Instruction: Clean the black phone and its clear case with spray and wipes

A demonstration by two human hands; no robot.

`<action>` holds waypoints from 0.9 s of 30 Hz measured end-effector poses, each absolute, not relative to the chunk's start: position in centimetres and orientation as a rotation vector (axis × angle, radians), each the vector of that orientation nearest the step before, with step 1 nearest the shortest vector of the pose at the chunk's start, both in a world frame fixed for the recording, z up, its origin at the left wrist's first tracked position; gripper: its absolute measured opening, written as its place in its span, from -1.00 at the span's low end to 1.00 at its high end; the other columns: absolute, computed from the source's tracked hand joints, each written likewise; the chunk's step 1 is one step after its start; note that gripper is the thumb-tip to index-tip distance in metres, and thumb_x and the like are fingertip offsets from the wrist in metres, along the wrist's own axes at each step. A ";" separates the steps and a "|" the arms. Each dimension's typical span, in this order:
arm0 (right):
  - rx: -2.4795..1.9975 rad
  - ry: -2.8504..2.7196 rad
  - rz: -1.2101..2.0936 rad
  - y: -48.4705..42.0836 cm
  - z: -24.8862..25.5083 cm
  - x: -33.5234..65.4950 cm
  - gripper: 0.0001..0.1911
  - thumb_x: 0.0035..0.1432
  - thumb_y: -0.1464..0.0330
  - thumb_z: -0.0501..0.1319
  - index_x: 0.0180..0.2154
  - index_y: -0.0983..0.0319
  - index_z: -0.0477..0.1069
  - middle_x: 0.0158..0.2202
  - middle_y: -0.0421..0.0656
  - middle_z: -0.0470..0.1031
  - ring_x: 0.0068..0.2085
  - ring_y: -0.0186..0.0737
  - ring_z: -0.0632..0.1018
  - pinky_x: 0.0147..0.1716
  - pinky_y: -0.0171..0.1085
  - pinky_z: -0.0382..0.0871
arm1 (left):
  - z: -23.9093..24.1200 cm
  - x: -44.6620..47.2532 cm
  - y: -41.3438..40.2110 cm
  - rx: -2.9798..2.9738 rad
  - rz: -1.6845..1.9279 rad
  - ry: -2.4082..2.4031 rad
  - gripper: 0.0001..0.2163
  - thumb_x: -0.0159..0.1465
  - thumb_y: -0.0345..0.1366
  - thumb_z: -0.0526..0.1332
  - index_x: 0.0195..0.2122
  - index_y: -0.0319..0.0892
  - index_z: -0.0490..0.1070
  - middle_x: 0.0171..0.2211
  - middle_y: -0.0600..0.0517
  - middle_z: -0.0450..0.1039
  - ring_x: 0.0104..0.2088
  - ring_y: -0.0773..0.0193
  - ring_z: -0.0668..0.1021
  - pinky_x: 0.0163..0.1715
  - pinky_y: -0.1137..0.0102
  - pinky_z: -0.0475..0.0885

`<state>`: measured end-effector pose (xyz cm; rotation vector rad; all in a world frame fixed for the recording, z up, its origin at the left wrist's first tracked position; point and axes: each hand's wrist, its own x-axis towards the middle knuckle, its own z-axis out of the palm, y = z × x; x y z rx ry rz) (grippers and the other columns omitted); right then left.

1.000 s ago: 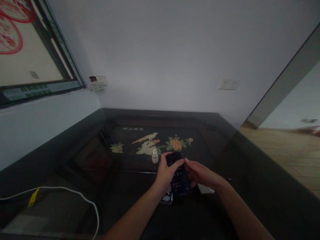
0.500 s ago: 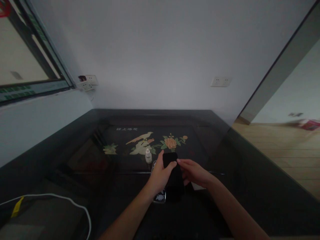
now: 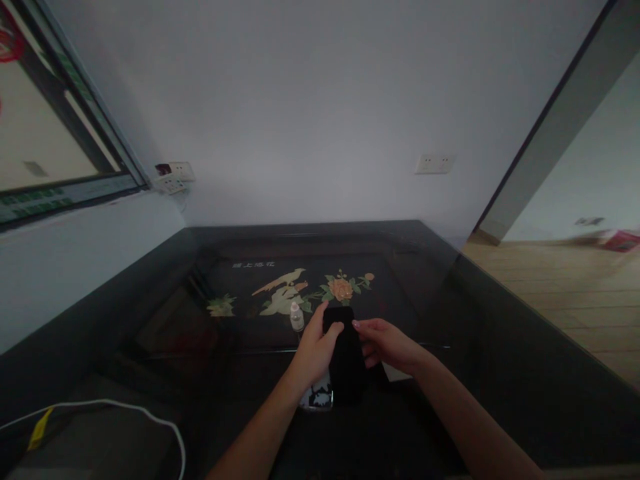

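Note:
A black smartphone (image 3: 347, 360) is in my left hand (image 3: 315, 345), its dark face up and the thumb lying across its upper part. At its upper right edge, my right hand (image 3: 389, 343) pinches with thumb and forefinger, the other fingers curled. Whether a thin film lies between those fingertips I cannot make out. Partly under my left wrist is a clear phone case (image 3: 319, 396) with a black and white pattern. A small dropper bottle (image 3: 297, 317) with a white cap stands just beyond my left hand. A flat white piece (image 3: 397, 373) shows below my right wrist.
The glossy black table (image 3: 240, 413) has an inlaid bird and flower picture (image 3: 285, 293). A white cable (image 3: 107, 402) with a yellow tag (image 3: 40, 429) lies at left. Wall sockets (image 3: 435, 164) sit behind the table, and a window (image 3: 55, 113) is at upper left.
My left thumb has slid slightly left on the phone. The view has shifted a little; both hands stay at the phone's upper part.

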<state>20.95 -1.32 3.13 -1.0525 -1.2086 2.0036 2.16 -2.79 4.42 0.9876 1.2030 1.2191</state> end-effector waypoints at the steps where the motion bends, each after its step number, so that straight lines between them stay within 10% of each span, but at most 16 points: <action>1: -1.049 -1.210 2.000 -1.3 3.2 21.0 -0.57 0.23 0.02 0.30 -0.16 0.28 0.51 -0.28 -0.06 0.66 -0.46 -0.25 0.64 -0.45 -0.29 0.54 | 4.5 2.1 -2.8 1.019 1.222 1.180 -0.57 0.16 -0.29 0.39 0.08 -0.10 0.47 0.07 -0.10 0.52 0.16 0.03 0.49 0.18 0.25 0.33; 9: -1.059 -1.181 1.963 -0.9 3.6 21.6 -0.54 0.23 0.02 0.30 -0.10 0.28 0.51 -0.25 -0.04 0.66 -0.44 -0.26 0.63 -0.45 -0.32 0.50 | 6.4 0.9 -3.6 1.410 1.173 1.409 -0.61 0.32 0.05 0.22 0.03 -0.08 0.49 -0.23 -0.06 0.57 -0.16 0.06 0.58 -0.09 0.32 0.38; 17: -1.126 -1.055 1.836 0.0 3.6 22.4 -0.60 0.28 0.06 0.27 -0.12 0.28 0.51 -0.19 -0.04 0.64 -0.44 -0.31 0.60 -0.46 -0.33 0.45 | 8.0 -2.5 -3.0 1.878 0.682 1.575 -0.53 0.39 0.08 0.05 -0.54 -0.11 0.40 -0.63 0.04 0.40 -0.59 0.23 0.44 -0.49 0.40 0.17; 23: -1.163 -1.010 1.779 0.2 3.3 22.4 -0.65 0.30 0.09 0.27 -0.15 0.27 0.50 -0.23 -0.06 0.63 -0.44 -0.31 0.61 -0.51 -0.37 0.42 | 8.5 -5.3 -3.4 1.879 0.213 1.728 -0.64 0.29 -0.03 0.17 -0.55 -0.13 0.47 -0.62 -0.04 0.46 -0.58 0.16 0.52 -0.45 0.36 0.29; 27: -1.172 -1.002 1.782 0.2 3.3 22.4 -0.67 0.33 0.12 0.24 -0.13 0.27 0.50 -0.20 -0.04 0.64 -0.43 -0.29 0.62 -0.49 -0.34 0.45 | 8.2 -4.8 -3.6 2.044 -0.155 1.774 -0.66 0.36 -0.09 0.03 -0.24 -0.18 0.53 -0.25 -0.22 0.62 -0.28 -0.07 0.66 -0.25 0.20 0.45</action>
